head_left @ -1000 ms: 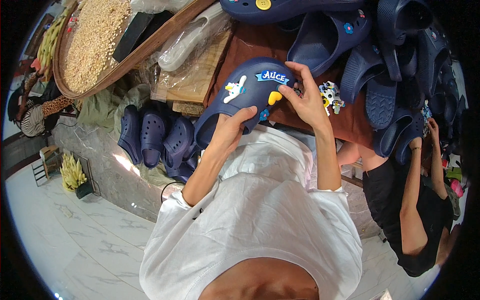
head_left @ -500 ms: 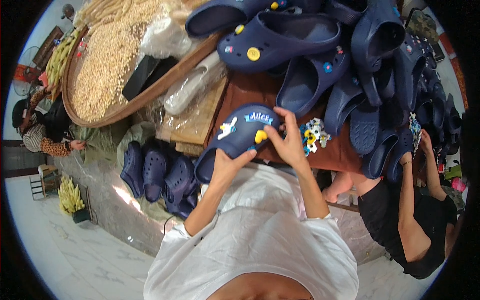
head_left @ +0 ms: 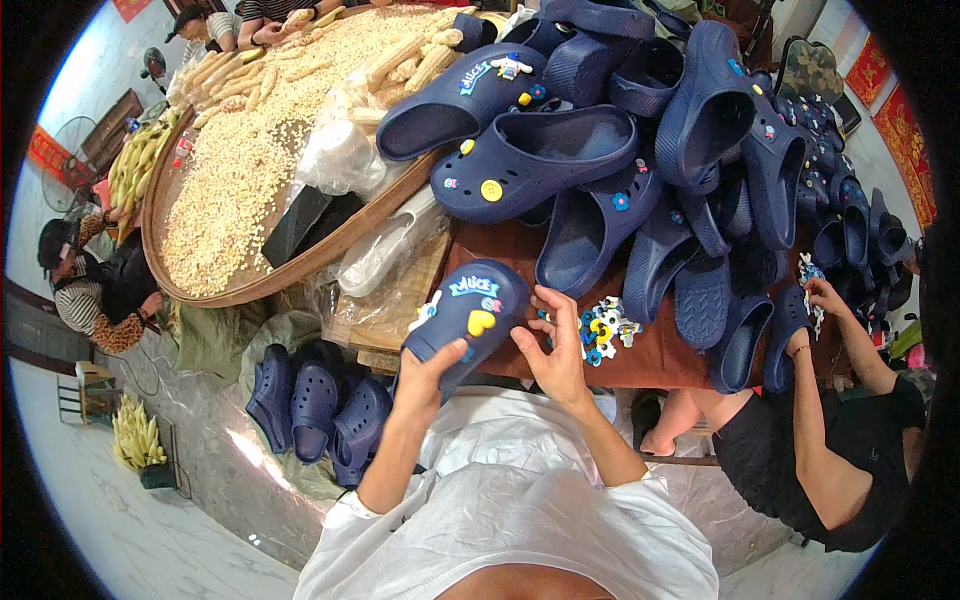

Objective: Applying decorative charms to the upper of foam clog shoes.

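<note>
Room: grey polished floor (head_left: 225, 490). Counter (head_left: 490, 243): brown-topped, bearing heaped navy clogs (head_left: 540, 165). Your held clog (head_left: 465, 325): at the counter's near edge; probably light, springy foam, best gripped by its sides. Your left hand (head_left: 422, 380): grasping it. Your right hand (head_left: 560, 370): fingers parted alongside, contact unclear. Small charms (head_left: 605, 330): clustered rightward.

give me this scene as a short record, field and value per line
left hand: grips a navy clog
right hand: open beside the clog's right edge; contact unclear
clog charms: yellow heart, blue banner, white figure
right of hands: loose charms on brown cloth
beyond: piled clogs
far left: tray of corn kernels
</note>
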Demonstrator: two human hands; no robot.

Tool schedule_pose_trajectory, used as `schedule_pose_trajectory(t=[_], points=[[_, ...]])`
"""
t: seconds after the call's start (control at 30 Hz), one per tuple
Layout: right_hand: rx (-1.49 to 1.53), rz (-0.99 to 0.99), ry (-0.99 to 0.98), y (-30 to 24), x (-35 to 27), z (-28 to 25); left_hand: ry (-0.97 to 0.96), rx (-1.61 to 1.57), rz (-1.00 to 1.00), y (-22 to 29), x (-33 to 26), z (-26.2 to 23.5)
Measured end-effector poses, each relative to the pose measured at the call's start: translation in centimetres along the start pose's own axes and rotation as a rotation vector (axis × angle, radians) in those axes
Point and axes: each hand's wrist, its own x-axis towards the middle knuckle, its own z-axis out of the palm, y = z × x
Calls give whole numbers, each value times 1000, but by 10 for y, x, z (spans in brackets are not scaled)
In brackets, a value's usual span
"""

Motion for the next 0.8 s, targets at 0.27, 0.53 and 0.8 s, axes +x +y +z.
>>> schedule_pose_trajectory(t=[0.27,0.53,0.8], points=[[73,79,-18,18,-16,-17,-735,-658,-139,89,66,-50],[47,113,42,37,-33,-28,-440,-217,296,219,129,129],[44,144,55,43,-41,-34,-517,-61,277,244,286,205]])
